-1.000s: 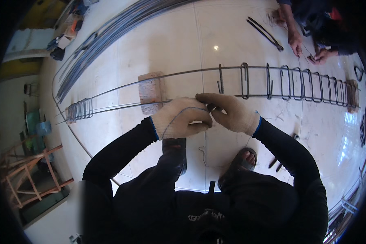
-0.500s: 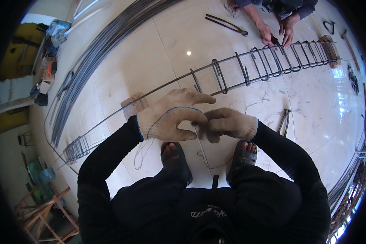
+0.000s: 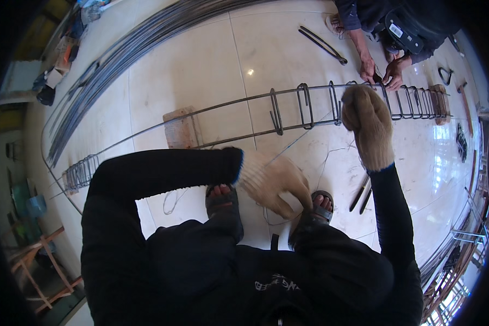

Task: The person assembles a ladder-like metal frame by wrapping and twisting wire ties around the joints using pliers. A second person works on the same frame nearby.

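Note:
My right hand (image 3: 368, 122), in a knitted beige glove, is raised in front of the rebar cage (image 3: 292, 127), its fingers closed. A thin tie wire (image 3: 299, 139) slants up from my left hand to the closed fingers; the pinch itself is hidden. Low over the floor near my right foot, my left hand (image 3: 274, 182) is gloved too, its thumb and fingertips apart, with the wire crossing the back of the glove. The cage has long bars with several rectangular stirrups. Behind my right hand, a co-worker's hands (image 3: 383, 76) work at the cage's far bar.
Wooden blocks (image 3: 180, 129) prop the cage. Long-handled pincers (image 3: 323, 45) lie beyond it; another pair (image 3: 361, 194) lies beside my right forearm. Loose rebar (image 3: 111, 60) curves along the far left. A wooden frame (image 3: 46, 261) stands lower left, and more rods (image 3: 445, 266) lie lower right.
My hands have parted. The right has swung up and right to the cage, drawing wire out; the left has turned downward, fingers toward my right foot. The view has shifted too.

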`<act>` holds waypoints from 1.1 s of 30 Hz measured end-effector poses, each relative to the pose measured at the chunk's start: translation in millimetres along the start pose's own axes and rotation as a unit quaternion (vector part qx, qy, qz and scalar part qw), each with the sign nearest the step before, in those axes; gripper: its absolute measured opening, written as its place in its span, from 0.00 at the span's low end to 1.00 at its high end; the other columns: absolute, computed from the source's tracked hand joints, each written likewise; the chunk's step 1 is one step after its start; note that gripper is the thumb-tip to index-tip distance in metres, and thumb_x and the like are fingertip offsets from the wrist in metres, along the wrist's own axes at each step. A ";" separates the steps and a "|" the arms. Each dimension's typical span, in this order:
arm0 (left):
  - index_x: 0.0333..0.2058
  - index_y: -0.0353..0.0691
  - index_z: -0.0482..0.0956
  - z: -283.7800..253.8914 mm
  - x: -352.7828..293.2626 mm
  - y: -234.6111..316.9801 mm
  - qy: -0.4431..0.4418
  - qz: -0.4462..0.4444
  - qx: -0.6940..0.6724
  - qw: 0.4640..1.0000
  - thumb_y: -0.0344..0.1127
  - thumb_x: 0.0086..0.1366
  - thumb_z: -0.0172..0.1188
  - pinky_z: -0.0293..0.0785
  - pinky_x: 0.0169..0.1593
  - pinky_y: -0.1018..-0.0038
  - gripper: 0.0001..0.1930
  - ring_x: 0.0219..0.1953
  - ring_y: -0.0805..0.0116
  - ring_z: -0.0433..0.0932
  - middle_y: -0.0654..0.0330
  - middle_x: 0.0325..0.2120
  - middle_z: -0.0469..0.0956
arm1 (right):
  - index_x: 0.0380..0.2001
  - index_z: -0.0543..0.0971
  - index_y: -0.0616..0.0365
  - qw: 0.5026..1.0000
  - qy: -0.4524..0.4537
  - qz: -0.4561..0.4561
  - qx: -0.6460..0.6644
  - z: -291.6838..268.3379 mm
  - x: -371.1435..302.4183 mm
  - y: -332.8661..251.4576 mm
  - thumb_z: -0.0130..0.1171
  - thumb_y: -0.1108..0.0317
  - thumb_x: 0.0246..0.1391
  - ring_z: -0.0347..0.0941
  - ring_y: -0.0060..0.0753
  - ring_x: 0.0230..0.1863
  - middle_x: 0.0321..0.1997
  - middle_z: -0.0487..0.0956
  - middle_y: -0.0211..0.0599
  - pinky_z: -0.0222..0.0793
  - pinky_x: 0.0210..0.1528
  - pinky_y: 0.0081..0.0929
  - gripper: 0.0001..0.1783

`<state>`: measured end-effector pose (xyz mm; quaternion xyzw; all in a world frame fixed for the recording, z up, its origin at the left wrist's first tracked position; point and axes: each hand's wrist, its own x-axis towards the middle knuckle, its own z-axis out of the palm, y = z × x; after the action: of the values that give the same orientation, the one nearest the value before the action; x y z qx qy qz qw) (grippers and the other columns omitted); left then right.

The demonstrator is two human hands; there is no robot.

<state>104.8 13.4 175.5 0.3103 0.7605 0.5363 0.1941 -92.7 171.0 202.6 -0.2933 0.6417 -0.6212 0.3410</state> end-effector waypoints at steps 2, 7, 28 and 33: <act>0.49 0.44 0.88 22.5 26.0 12.3 0.005 0.077 0.042 0.996 0.42 0.65 0.69 0.78 0.59 0.57 0.17 0.55 0.53 0.83 0.55 0.51 0.86 | 0.44 0.83 0.59 1.000 0.010 0.000 0.009 16.9 15.2 6.3 0.53 0.62 0.74 0.61 0.17 0.25 0.27 0.73 0.24 0.54 0.28 0.22 0.13; 0.40 0.48 0.89 -6.3 64.2 65.9 0.132 0.219 0.220 0.941 0.44 0.64 0.69 0.80 0.54 0.58 0.10 0.48 0.57 0.85 0.61 0.42 0.87 | 0.50 0.81 0.59 0.874 -0.191 -0.070 -0.441 44.4 21.5 79.9 0.54 0.65 0.74 0.78 0.30 0.31 0.30 0.80 0.32 0.73 0.36 0.35 0.12; 0.45 0.47 0.88 3.5 63.6 -14.8 0.479 0.075 0.106 0.868 0.37 0.71 0.61 0.81 0.52 0.62 0.09 0.42 0.55 0.85 0.59 0.42 0.87 | 0.43 0.86 0.50 0.920 -0.303 -0.147 -0.200 67.2 -77.1 48.4 0.62 0.65 0.62 0.83 0.48 0.42 0.36 0.85 0.38 0.79 0.49 0.41 0.09; 0.43 0.45 0.88 -27.0 31.2 -33.2 -0.007 -0.357 0.264 0.896 0.46 0.69 0.64 0.81 0.53 0.60 0.14 0.49 0.55 0.86 0.54 0.43 0.88 | 0.41 0.87 0.49 0.861 -0.285 -0.176 -0.383 61.4 -41.6 -37.0 0.65 0.67 0.58 0.84 0.51 0.41 0.38 0.86 0.39 0.79 0.46 0.42 0.08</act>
<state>56.2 8.1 155.1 0.0617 0.9324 0.2088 0.2885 -20.5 165.5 242.8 -0.6728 0.6417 -0.2659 0.2548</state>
